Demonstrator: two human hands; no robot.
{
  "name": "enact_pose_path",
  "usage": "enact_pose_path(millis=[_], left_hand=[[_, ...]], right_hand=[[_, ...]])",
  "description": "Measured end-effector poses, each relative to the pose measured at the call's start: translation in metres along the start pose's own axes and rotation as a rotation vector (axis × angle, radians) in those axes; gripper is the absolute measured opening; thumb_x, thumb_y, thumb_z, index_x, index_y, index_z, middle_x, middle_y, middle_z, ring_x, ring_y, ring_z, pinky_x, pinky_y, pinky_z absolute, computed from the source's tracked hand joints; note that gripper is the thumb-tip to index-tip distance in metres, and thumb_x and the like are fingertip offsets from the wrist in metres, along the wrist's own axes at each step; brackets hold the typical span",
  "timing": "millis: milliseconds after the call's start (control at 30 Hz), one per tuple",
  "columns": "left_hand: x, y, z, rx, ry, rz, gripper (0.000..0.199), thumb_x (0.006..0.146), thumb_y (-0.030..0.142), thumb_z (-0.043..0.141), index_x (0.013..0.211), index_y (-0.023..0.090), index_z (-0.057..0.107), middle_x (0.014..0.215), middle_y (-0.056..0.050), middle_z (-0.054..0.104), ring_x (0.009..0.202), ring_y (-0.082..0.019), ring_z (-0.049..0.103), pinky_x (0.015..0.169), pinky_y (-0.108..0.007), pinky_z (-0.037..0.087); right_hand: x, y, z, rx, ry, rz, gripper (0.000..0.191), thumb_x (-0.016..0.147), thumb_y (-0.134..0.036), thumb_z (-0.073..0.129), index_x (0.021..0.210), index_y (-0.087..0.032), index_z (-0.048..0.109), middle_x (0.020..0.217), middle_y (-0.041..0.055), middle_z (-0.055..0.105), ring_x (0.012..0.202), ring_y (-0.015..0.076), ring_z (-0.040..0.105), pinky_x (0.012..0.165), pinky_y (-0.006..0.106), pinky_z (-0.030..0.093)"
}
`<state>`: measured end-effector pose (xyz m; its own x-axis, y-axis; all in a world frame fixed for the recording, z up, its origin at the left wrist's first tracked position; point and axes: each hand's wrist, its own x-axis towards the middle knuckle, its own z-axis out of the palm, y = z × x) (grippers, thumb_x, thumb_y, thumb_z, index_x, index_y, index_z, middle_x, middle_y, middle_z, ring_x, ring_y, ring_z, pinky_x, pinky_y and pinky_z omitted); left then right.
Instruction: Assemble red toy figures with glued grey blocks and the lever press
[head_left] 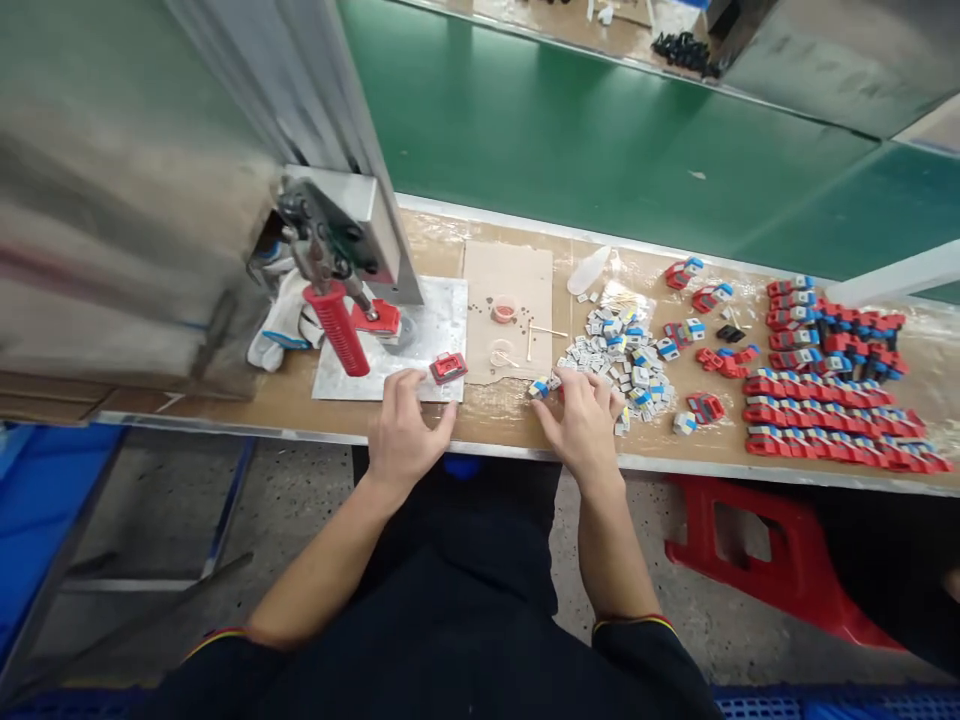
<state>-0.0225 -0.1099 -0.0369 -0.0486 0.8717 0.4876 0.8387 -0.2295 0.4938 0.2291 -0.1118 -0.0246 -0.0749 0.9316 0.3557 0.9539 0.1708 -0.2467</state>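
My left hand [409, 425] rests at the front edge of the metal plate [337, 386], its fingers apart and nothing visible in them. Just beyond its fingertips lies a red and grey part [448, 368]. My right hand [583, 418] is closed around a small part [539, 387] with blue, yellow and red on it, mostly hidden by the fingers. To the right of that hand spreads a pile of small white, blue and yellow pieces [637, 375]. Under the clamp with the red handle [337, 330] sits another red part [379, 318].
Cardboard [510, 270] in the middle bears small cups [504, 310] and cotton swabs [547, 331]. Rows of red and blue assemblies [832, 415] stand at the right. Gloves [289, 318] lie left of the clamp. A red stool [795, 560] is below the table, beside a dark-clothed person.
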Motion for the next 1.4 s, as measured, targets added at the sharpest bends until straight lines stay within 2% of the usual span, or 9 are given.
enact_pose_path(millis=[67, 167, 300, 433, 600, 667, 867, 1233, 1400], left_hand=[[0.009, 0.002, 0.002, 0.042, -0.095, -0.109, 0.051, 0.089, 0.03, 0.075, 0.135, 0.015, 0.061, 0.128, -0.018, 0.072, 0.107, -0.032, 0.076, 0.08, -0.039, 0.062], [0.021, 0.009, 0.003, 0.09, -0.24, -0.212, 0.056, 0.09, 0.029, 0.076, 0.143, 0.017, 0.061, 0.14, -0.019, 0.07, 0.113, -0.036, 0.077, 0.081, -0.041, 0.063], [0.034, 0.011, 0.004, 0.089, -0.377, -0.247, 0.039, 0.093, 0.025, 0.076, 0.132, 0.023, 0.07, 0.135, -0.011, 0.075, 0.1, -0.032, 0.08, 0.073, -0.037, 0.06], [0.033, 0.004, 0.005, -0.014, -0.309, -0.231, 0.029, 0.09, 0.022, 0.08, 0.118, 0.022, 0.072, 0.117, -0.008, 0.08, 0.098, -0.029, 0.08, 0.072, -0.034, 0.058], [0.01, 0.009, -0.005, -0.457, -0.13, -0.084, 0.023, 0.085, 0.021, 0.08, 0.105, 0.022, 0.069, 0.091, -0.001, 0.075, 0.077, -0.017, 0.074, 0.073, -0.027, 0.06], [-0.002, 0.015, -0.01, -0.684, -0.109, -0.149, 0.024, 0.085, 0.022, 0.079, 0.107, 0.022, 0.069, 0.096, -0.001, 0.076, 0.081, -0.016, 0.076, 0.074, -0.025, 0.062], [-0.031, 0.023, -0.011, -1.211, -0.244, -0.487, 0.041, 0.085, 0.032, 0.088, 0.117, 0.021, 0.065, 0.108, -0.008, 0.083, 0.093, -0.021, 0.084, 0.077, -0.027, 0.069], [-0.04, 0.032, -0.019, -1.271, -0.273, -0.563, 0.052, 0.091, 0.039, 0.086, 0.137, 0.019, 0.074, 0.116, -0.013, 0.086, 0.105, -0.028, 0.085, 0.092, -0.035, 0.073], [-0.045, 0.035, -0.02, -1.152, -0.222, -0.51, 0.051, 0.097, 0.036, 0.078, 0.144, 0.019, 0.071, 0.126, -0.011, 0.084, 0.111, -0.027, 0.084, 0.097, -0.033, 0.071]], right_hand=[[0.01, 0.001, 0.007, -0.036, -0.091, 0.039, 0.041, 0.095, -0.033, 0.074, 0.132, -0.02, 0.063, 0.118, 0.0131, 0.079, 0.123, 0.0351, 0.059, 0.104, 0.049, 0.033], [0.01, 0.004, 0.011, -0.008, -0.11, 0.053, 0.033, 0.094, -0.029, 0.072, 0.125, -0.02, 0.065, 0.11, 0.012, 0.079, 0.12, 0.0341, 0.061, 0.105, 0.051, 0.033], [-0.005, 0.002, 0.004, 0.255, 0.121, 0.101, 0.032, 0.093, -0.036, 0.076, 0.119, -0.023, 0.066, 0.103, 0.007, 0.075, 0.102, 0.027, 0.068, 0.101, 0.049, 0.045], [-0.019, -0.015, -0.002, 0.761, 0.342, 0.154, 0.044, 0.088, -0.033, 0.083, 0.125, -0.026, 0.06, 0.114, 0.0069, 0.07, 0.102, 0.0224, 0.073, 0.09, 0.04, 0.06], [-0.026, -0.046, -0.004, 1.112, 0.27, 0.125, 0.041, 0.088, -0.022, 0.083, 0.124, -0.029, 0.064, 0.117, 0.0061, 0.068, 0.106, 0.0201, 0.073, 0.088, 0.035, 0.067], [-0.026, -0.059, -0.004, 1.166, 0.252, 0.129, 0.038, 0.088, -0.021, 0.083, 0.123, -0.029, 0.068, 0.116, 0.0059, 0.067, 0.107, 0.0192, 0.072, 0.086, 0.032, 0.068], [-0.03, -0.08, 0.003, 1.237, 0.156, 0.115, 0.039, 0.091, -0.023, 0.082, 0.127, -0.03, 0.069, 0.122, 0.0077, 0.07, 0.109, 0.0214, 0.076, 0.089, 0.035, 0.07], [-0.038, -0.071, 0.001, 1.259, 0.076, 0.151, 0.038, 0.091, -0.046, 0.084, 0.121, -0.027, 0.07, 0.106, 0.0076, 0.076, 0.099, 0.0274, 0.083, 0.082, 0.041, 0.071], [-0.041, -0.08, 0.003, 1.319, 0.101, 0.187, 0.032, 0.09, -0.037, 0.087, 0.118, -0.029, 0.072, 0.105, 0.0048, 0.078, 0.102, 0.0247, 0.083, 0.083, 0.035, 0.068]])
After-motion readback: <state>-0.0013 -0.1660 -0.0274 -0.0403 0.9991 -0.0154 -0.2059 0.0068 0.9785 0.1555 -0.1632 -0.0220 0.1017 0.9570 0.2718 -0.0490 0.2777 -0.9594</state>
